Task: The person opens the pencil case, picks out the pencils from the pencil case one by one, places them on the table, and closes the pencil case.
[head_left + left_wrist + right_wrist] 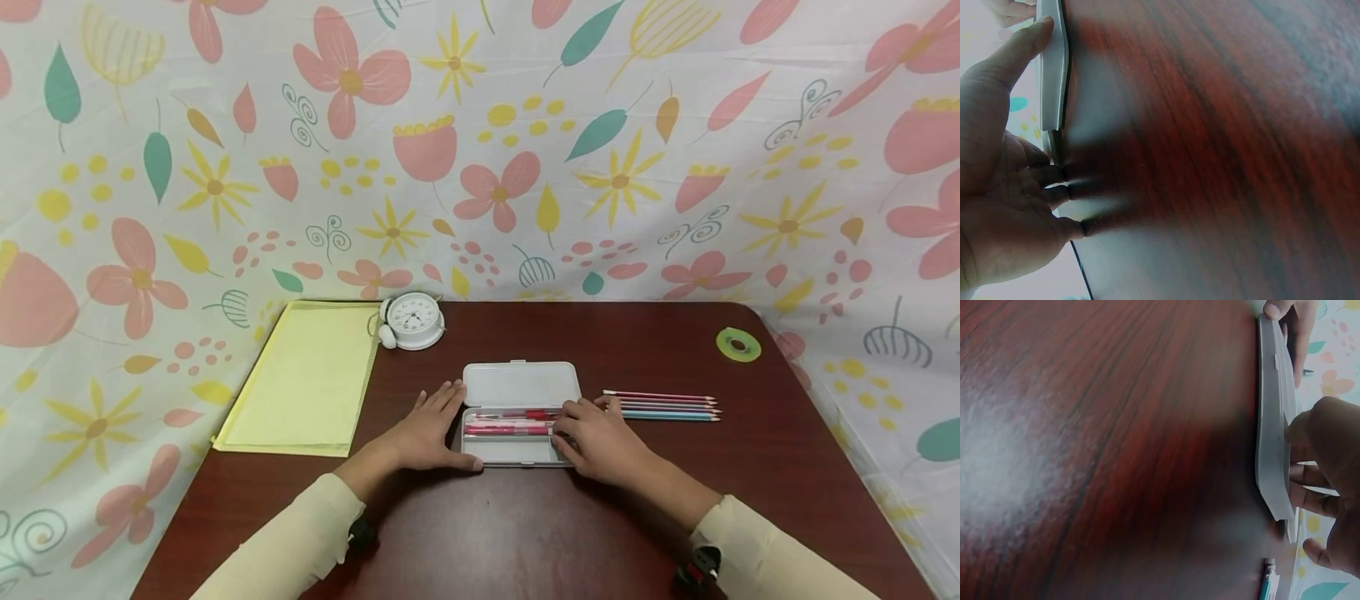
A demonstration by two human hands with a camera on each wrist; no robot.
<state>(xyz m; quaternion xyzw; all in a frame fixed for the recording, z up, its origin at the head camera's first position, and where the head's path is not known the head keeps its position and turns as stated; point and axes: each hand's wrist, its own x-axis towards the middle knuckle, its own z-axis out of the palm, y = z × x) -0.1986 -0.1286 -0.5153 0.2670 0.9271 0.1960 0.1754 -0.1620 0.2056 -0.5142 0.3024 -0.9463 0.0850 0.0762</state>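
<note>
An open white pencil case (521, 385) lies on the table with its lid tilted back. Inside, several red and pink pens (510, 430) lie side by side, their right ends partly under fingers. My left hand (427, 429) is spread at the case's left end; its thumb (1041, 34) rests on the front left corner. From the right end, my right hand (603, 442) reaches into the case, fingertips at the pen ends. In the right wrist view its fingers (1310, 497) extend over the case wall, and the little finger stands apart.
Several colored pencils (667, 407) lie in a row right of the case. A yellow zip folder (300, 379) and a white alarm clock (412, 321) are at the back left. A green tape roll (738, 344) lies at the far right. A flowered cloth (480, 167) hangs behind the table.
</note>
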